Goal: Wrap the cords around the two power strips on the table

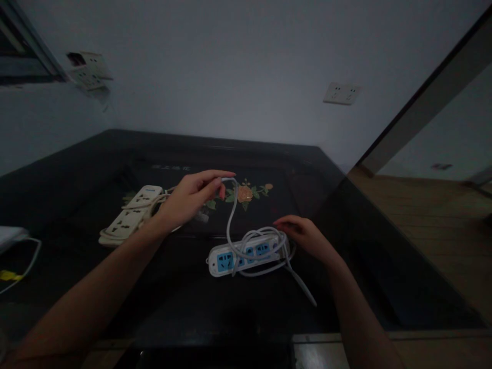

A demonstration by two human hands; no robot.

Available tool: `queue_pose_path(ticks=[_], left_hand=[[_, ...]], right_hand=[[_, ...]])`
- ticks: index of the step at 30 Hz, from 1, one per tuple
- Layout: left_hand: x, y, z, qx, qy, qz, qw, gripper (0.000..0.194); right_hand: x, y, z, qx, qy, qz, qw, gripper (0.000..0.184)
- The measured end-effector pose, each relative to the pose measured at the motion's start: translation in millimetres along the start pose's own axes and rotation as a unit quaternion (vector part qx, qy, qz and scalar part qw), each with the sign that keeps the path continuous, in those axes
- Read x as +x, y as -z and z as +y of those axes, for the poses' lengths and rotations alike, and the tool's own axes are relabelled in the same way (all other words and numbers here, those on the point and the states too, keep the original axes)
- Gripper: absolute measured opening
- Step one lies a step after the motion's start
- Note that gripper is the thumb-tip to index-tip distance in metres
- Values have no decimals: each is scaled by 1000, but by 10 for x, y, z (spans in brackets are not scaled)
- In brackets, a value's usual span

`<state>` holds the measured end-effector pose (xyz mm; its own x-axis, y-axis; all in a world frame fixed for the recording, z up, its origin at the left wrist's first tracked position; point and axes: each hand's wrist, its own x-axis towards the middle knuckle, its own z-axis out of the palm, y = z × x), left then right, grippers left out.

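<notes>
A white power strip with blue sockets [225, 261] lies on the dark table, its white cord [230, 220] looped loosely over its right half. My left hand [196, 192] pinches a raised stretch of that cord between thumb and fingers, up and to the left of the strip. At the strip's right end, my right hand [303, 233] rests by the cord loops, fingers bent toward them; its fingertips are partly hidden, and its grip is unclear. To the left, partly behind my left forearm, sits a second, cream power strip [125, 220] with its cord wrapped round it.
The dark table [184, 302] has a painted flower design and stands against a white wall. Wall sockets [342, 94] are set above it on the right, more [88, 72] on the left. A white device [13, 236] with a cable lies at the left edge.
</notes>
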<state>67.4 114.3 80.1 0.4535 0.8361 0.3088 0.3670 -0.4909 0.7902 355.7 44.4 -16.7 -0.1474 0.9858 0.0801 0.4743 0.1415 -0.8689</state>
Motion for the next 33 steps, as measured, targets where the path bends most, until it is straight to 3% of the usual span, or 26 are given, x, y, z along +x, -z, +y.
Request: queue_pose_path(ticks=[4,7,12,18,23,29,31,33], left_hand=[[87,-71,82,125,-34,12,992,33],[282,-205,37,181,-67,-24,981,31],[664,-543,-127,180,-137,-116,967,32],[997,-959,-236,300,-142,-172,927,32],[1124,-1193,-260,364,-120,-209,900,34],[1158,-1306,-332,386,-124,-224,886,37],[1102,-1264,-316,356,-158,-197,900,42],[972,-1163,-256,262,-203,-178,926,38]], right_hand=[[-18,10,-62,-14,14,-19,1000,18],[-30,32,-107,-30,27,-35,999,19],[-54,82,-146,-24,39,-67,997,29],[-65,101,-134,-49,48,-84,994,42],[-66,119,-106,-47,51,-86,994,42],[-52,110,-103,-21,30,-78,996,23],[-43,93,-96,-16,23,-74,997,21],[-34,74,-90,-17,20,-71,997,21]])
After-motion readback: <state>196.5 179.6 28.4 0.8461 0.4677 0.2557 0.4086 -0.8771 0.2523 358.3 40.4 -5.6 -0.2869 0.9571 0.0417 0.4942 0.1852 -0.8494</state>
